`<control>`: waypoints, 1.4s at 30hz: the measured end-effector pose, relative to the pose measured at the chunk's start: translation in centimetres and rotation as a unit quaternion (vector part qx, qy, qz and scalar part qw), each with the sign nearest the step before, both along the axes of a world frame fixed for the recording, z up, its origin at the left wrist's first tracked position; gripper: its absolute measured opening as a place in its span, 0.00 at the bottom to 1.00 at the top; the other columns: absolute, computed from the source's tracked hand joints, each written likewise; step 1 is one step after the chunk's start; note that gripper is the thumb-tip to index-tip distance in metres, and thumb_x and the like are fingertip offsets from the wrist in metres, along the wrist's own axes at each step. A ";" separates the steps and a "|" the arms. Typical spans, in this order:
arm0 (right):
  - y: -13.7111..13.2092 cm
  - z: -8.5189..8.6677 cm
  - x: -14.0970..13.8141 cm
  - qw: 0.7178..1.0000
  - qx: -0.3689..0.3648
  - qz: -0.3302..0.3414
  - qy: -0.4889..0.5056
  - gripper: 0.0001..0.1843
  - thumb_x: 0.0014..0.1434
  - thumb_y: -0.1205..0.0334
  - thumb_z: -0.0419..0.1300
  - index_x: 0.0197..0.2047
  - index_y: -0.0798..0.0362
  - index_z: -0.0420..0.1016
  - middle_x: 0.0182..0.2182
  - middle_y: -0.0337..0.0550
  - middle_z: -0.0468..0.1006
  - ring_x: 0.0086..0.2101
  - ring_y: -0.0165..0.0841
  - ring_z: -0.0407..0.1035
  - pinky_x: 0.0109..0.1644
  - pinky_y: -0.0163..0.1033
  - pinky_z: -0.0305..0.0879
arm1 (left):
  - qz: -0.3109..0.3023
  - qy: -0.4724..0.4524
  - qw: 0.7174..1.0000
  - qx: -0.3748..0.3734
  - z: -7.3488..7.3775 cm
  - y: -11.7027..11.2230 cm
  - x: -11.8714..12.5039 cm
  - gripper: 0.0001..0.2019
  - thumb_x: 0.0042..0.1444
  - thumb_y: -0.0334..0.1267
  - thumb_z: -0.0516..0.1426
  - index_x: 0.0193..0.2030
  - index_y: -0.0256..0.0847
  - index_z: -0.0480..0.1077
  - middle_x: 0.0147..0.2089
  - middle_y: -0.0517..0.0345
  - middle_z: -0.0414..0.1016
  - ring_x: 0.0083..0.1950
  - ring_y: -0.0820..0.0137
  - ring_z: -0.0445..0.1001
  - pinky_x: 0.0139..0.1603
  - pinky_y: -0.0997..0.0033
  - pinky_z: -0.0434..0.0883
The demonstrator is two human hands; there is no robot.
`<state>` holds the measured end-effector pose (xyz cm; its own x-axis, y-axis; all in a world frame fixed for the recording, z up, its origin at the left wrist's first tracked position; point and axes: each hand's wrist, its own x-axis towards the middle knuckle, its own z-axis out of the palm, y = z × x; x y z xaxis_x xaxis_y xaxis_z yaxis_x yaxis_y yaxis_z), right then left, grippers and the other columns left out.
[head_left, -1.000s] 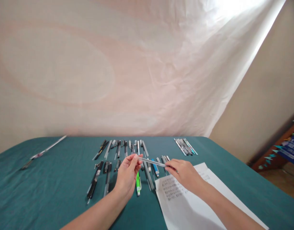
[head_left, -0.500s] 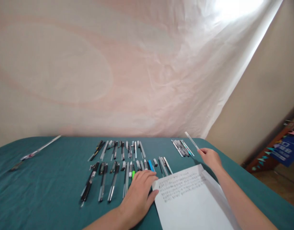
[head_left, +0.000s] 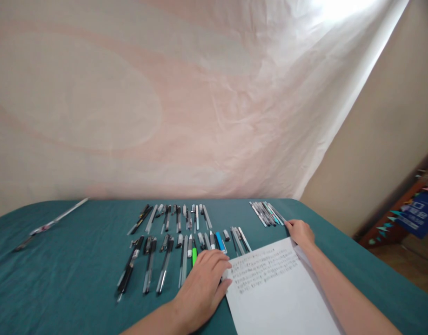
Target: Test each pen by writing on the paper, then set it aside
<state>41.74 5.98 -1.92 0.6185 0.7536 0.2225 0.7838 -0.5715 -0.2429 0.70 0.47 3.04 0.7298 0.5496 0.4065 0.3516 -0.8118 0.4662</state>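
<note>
My right hand [head_left: 300,233] reaches to the right side of the table, its fingertips pinched on the end of a slim, pale pen [head_left: 278,214]. That pen lies low beside a row of several slim pens [head_left: 264,214]. My left hand [head_left: 207,281] rests at the upper left corner of a white sheet of paper [head_left: 270,307] with handwritten lines. Its fingers are stretched and slightly bent, with the thumb apart and the paper's corner between. Just past its fingertips lie a green pen [head_left: 194,256] and a blue-capped pen [head_left: 220,241].
The table has a dark green cloth [head_left: 70,279]. Two rows of pens and caps lie across its middle, with black and clear pens [head_left: 149,267] nearer me. A long, thin wrapped item [head_left: 56,218] lies far left. A pale curtain [head_left: 186,116] hangs behind.
My right hand has lowered the pen from a raised tilt down beside the row of slim pens. My left hand has stayed almost still on the paper's corner.
</note>
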 end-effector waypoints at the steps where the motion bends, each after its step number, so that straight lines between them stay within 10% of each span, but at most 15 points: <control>1: 0.0 -0.1 0.0 1.000 0.001 0.000 -0.001 0.18 0.56 0.51 0.52 0.37 0.50 0.80 0.34 0.56 0.80 0.34 0.41 0.73 0.28 0.37 0.58 | -0.002 0.003 1.000 -0.001 0.0 0.0 0.0 0.11 0.57 0.31 0.52 0.47 0.42 0.66 0.50 0.52 0.68 0.54 0.63 0.62 0.57 0.56 0.58; 8: -0.5 0.2 -0.4 0.999 0.028 0.020 -0.006 0.17 0.55 0.52 0.53 0.39 0.51 0.79 0.38 0.54 0.78 0.36 0.41 0.72 0.31 0.38 0.58 | -0.005 0.001 1.000 0.005 -0.1 0.2 0.1 0.10 0.57 0.32 0.51 0.46 0.43 0.67 0.49 0.52 0.69 0.53 0.62 0.63 0.56 0.56 0.58; 14: -0.6 3.7 -2.0 0.993 0.079 0.089 0.001 0.19 0.57 0.56 0.50 0.42 0.56 0.76 0.40 0.53 0.77 0.40 0.40 0.70 0.39 0.39 0.61 | -0.012 -0.002 1.000 0.003 0.2 0.1 0.0 0.10 0.58 0.32 0.51 0.45 0.43 0.67 0.48 0.52 0.69 0.52 0.62 0.63 0.56 0.57 0.59; 24: -1.0 3.4 -14.5 0.941 0.034 0.327 0.077 0.23 0.52 0.55 0.57 0.50 0.55 0.67 0.31 0.40 0.76 0.31 0.32 0.70 0.36 0.35 0.62 | -0.017 0.013 1.000 -0.004 -0.1 0.2 0.0 0.10 0.57 0.31 0.51 0.46 0.42 0.66 0.48 0.54 0.68 0.53 0.63 0.62 0.58 0.59 0.56; 42: -0.4 1.6 -13.8 0.968 -0.008 0.235 0.086 0.20 0.38 0.71 0.59 0.39 0.57 0.71 0.24 0.43 0.75 0.32 0.37 0.69 0.32 0.34 0.53 | -0.013 -0.005 1.000 0.005 -0.6 0.3 0.0 0.10 0.58 0.32 0.51 0.46 0.42 0.66 0.48 0.53 0.67 0.53 0.63 0.61 0.56 0.58 0.58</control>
<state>27.89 5.56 -0.34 0.2330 0.9634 0.1328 0.9066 -0.1658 -0.3881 0.71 0.76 2.43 0.7393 0.5263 0.4200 0.3253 -0.8253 0.4615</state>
